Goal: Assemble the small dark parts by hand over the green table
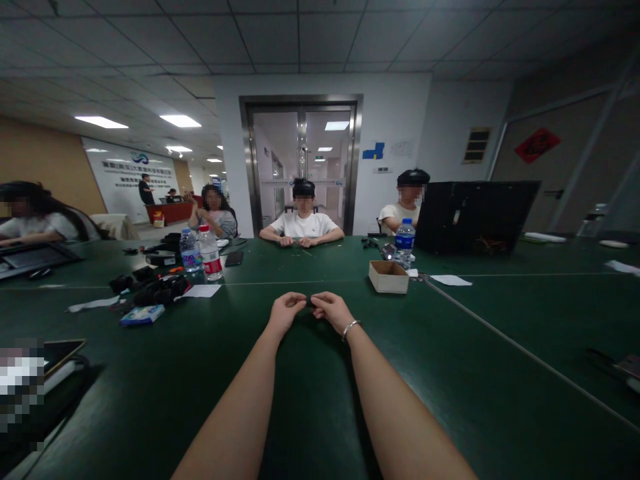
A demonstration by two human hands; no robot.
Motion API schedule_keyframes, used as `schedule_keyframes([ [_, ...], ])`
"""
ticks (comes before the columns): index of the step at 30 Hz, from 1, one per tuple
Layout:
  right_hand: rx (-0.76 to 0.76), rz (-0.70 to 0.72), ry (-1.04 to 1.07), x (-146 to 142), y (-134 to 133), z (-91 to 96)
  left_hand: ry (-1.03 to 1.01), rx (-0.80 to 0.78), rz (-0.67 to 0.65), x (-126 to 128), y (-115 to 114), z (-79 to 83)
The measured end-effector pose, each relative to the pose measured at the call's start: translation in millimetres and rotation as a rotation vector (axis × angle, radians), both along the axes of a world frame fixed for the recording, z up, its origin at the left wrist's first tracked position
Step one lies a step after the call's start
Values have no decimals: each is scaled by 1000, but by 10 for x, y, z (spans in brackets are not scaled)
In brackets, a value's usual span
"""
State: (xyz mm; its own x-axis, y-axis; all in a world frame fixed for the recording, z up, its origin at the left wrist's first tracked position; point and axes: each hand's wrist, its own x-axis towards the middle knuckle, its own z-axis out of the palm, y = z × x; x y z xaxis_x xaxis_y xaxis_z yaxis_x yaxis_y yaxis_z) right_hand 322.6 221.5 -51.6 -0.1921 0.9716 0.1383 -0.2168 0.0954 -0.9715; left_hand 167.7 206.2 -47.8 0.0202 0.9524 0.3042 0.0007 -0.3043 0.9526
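Both my arms reach forward over the dark green table (320,387), and the hands almost meet near its middle. My left hand (287,310) is closed, with thumb and fingertips pinched together. Facing it, my right hand (331,309) is pinched in the same way and wears a silver bracelet (350,329) at the wrist. A small dark spot shows in the narrow gap between the fingertips; whether it is a held thing is too small to tell. An open cardboard box (389,277) stands beyond my right hand, apart from it.
Two bottles, one red-capped (210,257) and one blue-capped (190,253), stand left by black gear (160,288) and a blue packet (143,315). Another bottle (404,243) and a large black case (475,217) are right. Across the table sits a person (303,220); others sit nearby.
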Motion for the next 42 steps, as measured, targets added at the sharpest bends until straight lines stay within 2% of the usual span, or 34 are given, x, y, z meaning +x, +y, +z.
schedule_keyframes([
  [6, -47, 35, -71, -5, -57, 84, -153, 42, -74, 37, -26, 79],
  [13, -102, 103, -55, 9, -74, 102, -185, 55, -83, 61, -28, 80],
  [17, -113, 91, -23, 7, -78, 111, -168, 36, -87, 30, -22, 74],
  [24, -120, 34, -13, -5, -89, 100, -20, 13, 36, 26, -13, 91],
  [32, -54, 16, 58, -12, -48, 23, 80, -66, 109, 0, 75, -46],
  [37, -15, 55, 74, -6, -42, 6, 135, -97, 177, -5, 90, -56],
  [39, -30, 59, 70, -4, -54, 27, 75, -48, 137, 0, 79, -41],
  [42, -70, 40, 49, -1, -71, 66, -37, 43, 11, 2, 46, -4],
])
